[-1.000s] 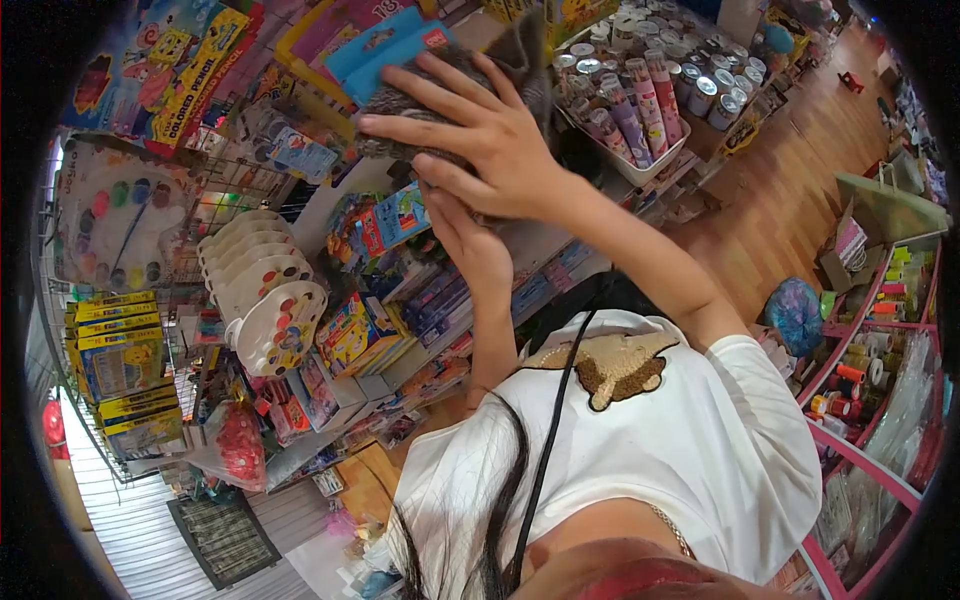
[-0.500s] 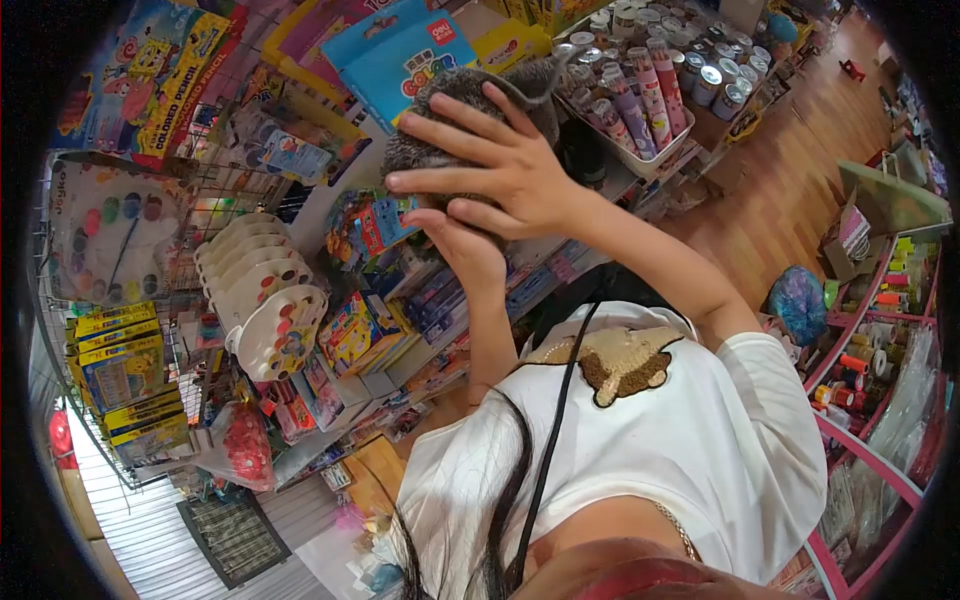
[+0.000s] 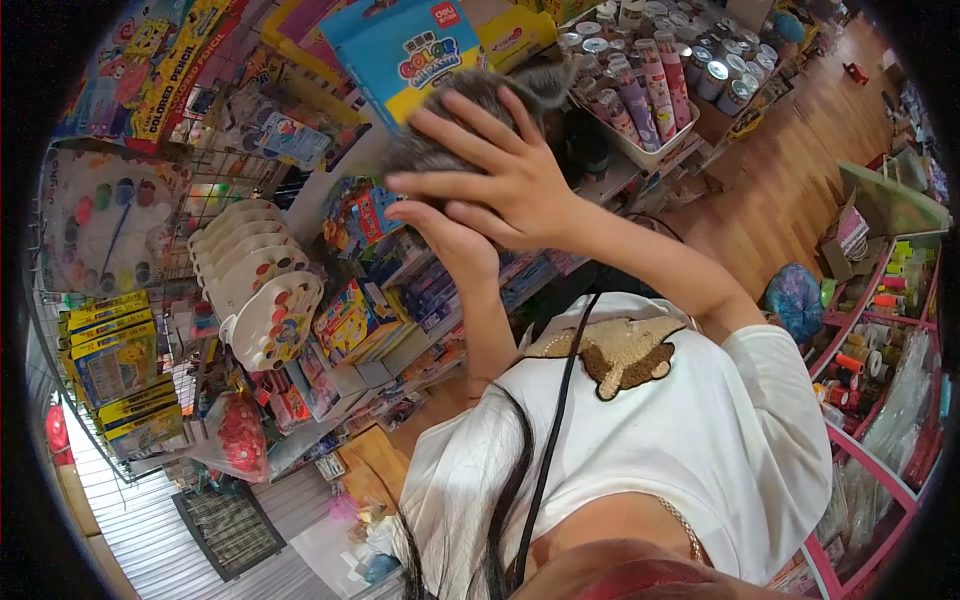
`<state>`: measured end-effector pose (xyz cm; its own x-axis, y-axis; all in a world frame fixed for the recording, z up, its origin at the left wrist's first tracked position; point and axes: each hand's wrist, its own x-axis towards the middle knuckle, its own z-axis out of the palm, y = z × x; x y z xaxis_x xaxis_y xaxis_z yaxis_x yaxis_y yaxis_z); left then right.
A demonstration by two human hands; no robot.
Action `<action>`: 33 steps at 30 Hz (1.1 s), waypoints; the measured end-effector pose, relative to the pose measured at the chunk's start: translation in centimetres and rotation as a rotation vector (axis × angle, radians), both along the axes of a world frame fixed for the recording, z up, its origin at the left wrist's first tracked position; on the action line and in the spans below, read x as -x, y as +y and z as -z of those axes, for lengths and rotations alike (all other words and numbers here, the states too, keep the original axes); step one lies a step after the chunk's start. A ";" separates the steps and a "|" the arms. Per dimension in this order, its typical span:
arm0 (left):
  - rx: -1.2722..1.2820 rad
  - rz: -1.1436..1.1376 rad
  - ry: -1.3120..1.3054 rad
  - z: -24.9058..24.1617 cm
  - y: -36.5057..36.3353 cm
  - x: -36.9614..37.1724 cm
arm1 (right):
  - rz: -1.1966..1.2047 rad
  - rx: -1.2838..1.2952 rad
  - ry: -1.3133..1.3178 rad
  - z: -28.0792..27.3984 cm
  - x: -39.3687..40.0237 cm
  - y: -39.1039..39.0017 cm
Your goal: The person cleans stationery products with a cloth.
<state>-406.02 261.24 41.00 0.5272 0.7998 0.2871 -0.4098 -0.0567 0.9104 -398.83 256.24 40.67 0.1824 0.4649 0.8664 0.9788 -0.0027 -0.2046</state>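
Wire rack of art supplies. Landmark for positions is the blue colour pack (image 3: 405,50), hanging at the top of the rack. Far left of the pack and lower is a paint-set card (image 3: 105,215) with round colour wells and a brush. Below it are stacked yellow boxes (image 3: 110,350). Left of the pack and below is a row of white paint palettes (image 3: 262,300), standing on edge, the front one dotted with colours. Directly below the pack, overlapping its lower edge, is a grey furry thing (image 3: 470,105) with one ear-like point at its right side. Whether it is a plush toy or a small animal, I cannot tell. The left hand (image 3: 450,245) is under it, palm up and fingers loosely curled, apparently bearing it from below, though the contact itself is hidden. The right hand (image 3: 505,180) lies over it, fingers spread wide and pressed flat on the fur, covering more than clamping. Right of the pack is a white tray of upright tubes and cans (image 3: 640,95). Far right of the pack and lower is a pink shelf of tape rolls (image 3: 865,375). Judgement: the step in hand is holding the furry thing raised between two palms in front of the rack, neither set down nor hung. Any next move calls for the lower hand to keep bearing the load while the upper hand steadies it, and for clearance from the hanging pack and the tray.
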 end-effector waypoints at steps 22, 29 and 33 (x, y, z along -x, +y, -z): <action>-0.152 -0.113 0.066 0.0 -0.1 -0.6 | -0.441 -0.273 0.804 3.6 -0.3 -2.3; -0.391 -0.058 0.155 -0.9 0.1 -0.3 | -0.543 -0.397 0.664 -0.5 -4.8 1.1; -0.358 -0.063 0.167 -0.3 -0.2 -0.7 | -0.686 -0.340 0.653 -4.1 -8.1 3.2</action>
<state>-405.29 261.04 41.28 0.5435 0.6971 0.4677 -0.2433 -0.4024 0.8826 -390.69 259.42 44.73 0.4546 0.3944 0.7986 0.4425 0.6781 -0.5868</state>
